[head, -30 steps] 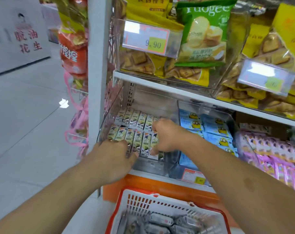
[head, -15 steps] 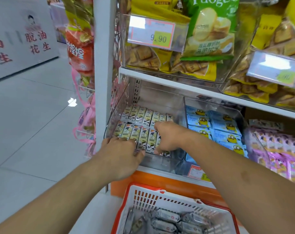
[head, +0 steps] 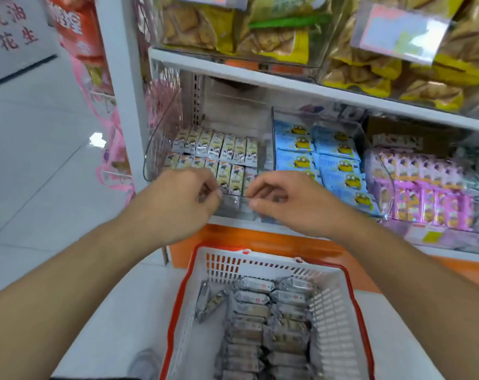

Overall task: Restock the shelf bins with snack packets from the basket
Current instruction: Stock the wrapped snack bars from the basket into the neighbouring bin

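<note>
Reaching toward the near edge of a clear shelf bin [head: 161, 149], both hands are hovering at its front lip in the head view. The left hand [head: 178, 201] is sitting at the bin's near left corner with its fingers curled inward and the tips drawn together; whether it is pinching a packet or only the clear lip I cannot tell. The right hand [head: 285, 201] is lying just beside it on the right, fingers bent and thumb tucked under, its tips meeting the same clear edge; what it is holding, if anything, I cannot tell either. Inside this bin, small yellow-and-white snack packets [head: 227, 149] are standing in two tidy rows, far and near. To the right, a second bin is carrying blue packets [head: 328, 157], and farther right pink packets [head: 424, 193] are filling a third. Above, on the upper shelf [head: 287, 83], yellow bags [head: 260, 39] are piling up behind clear fronts. Nearest the camera, a white basket [head: 331, 311] with a red rim is sitting low and centre, and grey wrapped packets [head: 260, 319] are lying stacked inside it.
</note>
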Available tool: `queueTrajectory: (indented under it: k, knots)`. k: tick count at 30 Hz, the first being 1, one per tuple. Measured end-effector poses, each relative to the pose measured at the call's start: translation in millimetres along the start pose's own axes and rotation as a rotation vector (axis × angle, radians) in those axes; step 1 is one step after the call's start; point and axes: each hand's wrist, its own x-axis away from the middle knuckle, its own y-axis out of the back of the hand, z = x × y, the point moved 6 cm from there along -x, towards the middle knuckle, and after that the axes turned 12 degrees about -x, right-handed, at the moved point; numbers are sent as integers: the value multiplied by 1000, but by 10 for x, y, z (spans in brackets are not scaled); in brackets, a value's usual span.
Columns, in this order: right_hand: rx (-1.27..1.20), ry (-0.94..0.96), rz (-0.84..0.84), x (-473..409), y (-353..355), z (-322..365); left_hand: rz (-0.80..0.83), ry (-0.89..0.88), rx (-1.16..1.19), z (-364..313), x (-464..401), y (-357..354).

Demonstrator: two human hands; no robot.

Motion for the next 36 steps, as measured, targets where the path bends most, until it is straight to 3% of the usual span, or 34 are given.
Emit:
queueTrajectory:
  k: [5, 9, 12, 15, 18, 22, 29, 34, 36]
  knots:
    - [79, -285, 105, 572, -422, -1287, 380, -16, -183, -64, 259, -823]
    - [122, -687, 73, 863, -621, -2400, 648, 188, -262, 71, 574, -1552]
    - [-123, -877, -115, 987, -709, -2906, 638, 259, -386, 115, 701, -1844]
    - [-391, -923, -338, 1005, -764, -3146, 614, 221, -358, -71, 645, -1910]
    - [-509, -1017, -436, 939, -901, -3464, 656, 173, -378, -201, 518, -1949]
    - [-446, -962, -549, 943, -959, -3685, 715, 150, -354, -263, 376, -1964]
    - [-129, -850, -447, 989, -1003, -3781, 728, -4, -321, -465, 355, -1998]
    - [-163, -733, -415, 1047, -985, -3602, 719, -113, -290, -620, 353, -1911]
    - [-178, -657, -313, 1028, -947, -3408, 705, -155, -302, -667, 332, -1802]
